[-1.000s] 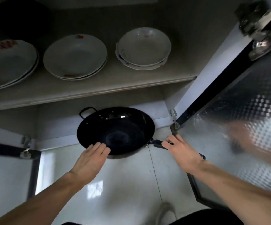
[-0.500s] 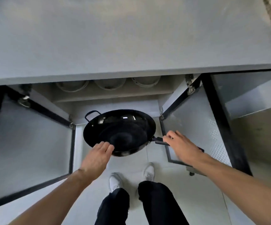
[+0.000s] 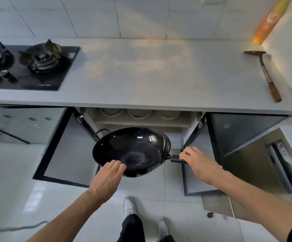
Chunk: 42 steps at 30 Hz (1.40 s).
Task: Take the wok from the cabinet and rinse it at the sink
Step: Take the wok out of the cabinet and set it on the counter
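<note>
The black wok (image 3: pixel 133 149) hangs in the air in front of the open cabinet (image 3: pixel 141 119), below the counter edge, tilted slightly toward me. My right hand (image 3: pixel 196 160) is wrapped around its long black handle on the right. My left hand (image 3: pixel 109 173) grips the near left rim, fingers over the edge. A small loop handle sticks out at the wok's far left. No sink is in view.
Both cabinet doors stand open, one at the left (image 3: pixel 63 147) and one at the right (image 3: pixel 192 163). Bowls (image 3: pixel 139 113) sit on the cabinet shelf. On the counter (image 3: pixel 141 72) are a gas stove (image 3: pixel 28 65) at left and a spatula (image 3: pixel 267 74) and an orange-yellow roll (image 3: pixel 271 20) at right.
The wok has come out of the cabinet and risen with both hands on it. My view has lifted from inside the cabinet to the countertop and wall.
</note>
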Each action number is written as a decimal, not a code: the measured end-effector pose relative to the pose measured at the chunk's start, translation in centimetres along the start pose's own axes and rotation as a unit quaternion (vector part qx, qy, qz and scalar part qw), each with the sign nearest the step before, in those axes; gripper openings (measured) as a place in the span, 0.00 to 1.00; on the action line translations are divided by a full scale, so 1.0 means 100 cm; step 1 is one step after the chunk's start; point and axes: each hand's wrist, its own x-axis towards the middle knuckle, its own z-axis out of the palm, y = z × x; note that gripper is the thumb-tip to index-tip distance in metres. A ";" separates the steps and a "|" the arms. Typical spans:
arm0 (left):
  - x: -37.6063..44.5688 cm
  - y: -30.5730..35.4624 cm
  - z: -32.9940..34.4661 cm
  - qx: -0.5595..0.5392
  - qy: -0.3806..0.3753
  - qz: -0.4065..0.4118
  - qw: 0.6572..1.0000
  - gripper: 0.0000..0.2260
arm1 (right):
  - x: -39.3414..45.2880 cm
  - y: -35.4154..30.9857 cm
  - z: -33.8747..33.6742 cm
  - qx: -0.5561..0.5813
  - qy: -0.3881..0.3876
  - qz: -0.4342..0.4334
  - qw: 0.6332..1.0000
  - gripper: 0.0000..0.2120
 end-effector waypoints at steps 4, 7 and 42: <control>-0.013 0.030 -0.039 0.015 0.046 -0.016 0.999 0.16 | -0.022 0.006 -0.034 -0.013 0.043 -0.028 0.999 0.28; -0.017 0.040 -0.065 0.036 0.076 -0.031 0.996 0.16 | -0.031 0.009 -0.056 -0.011 0.078 -0.040 0.996 0.28; 0.176 -0.181 -0.168 0.022 0.171 0.009 0.985 0.20 | 0.196 0.013 -0.199 -0.011 0.159 0.058 0.985 0.31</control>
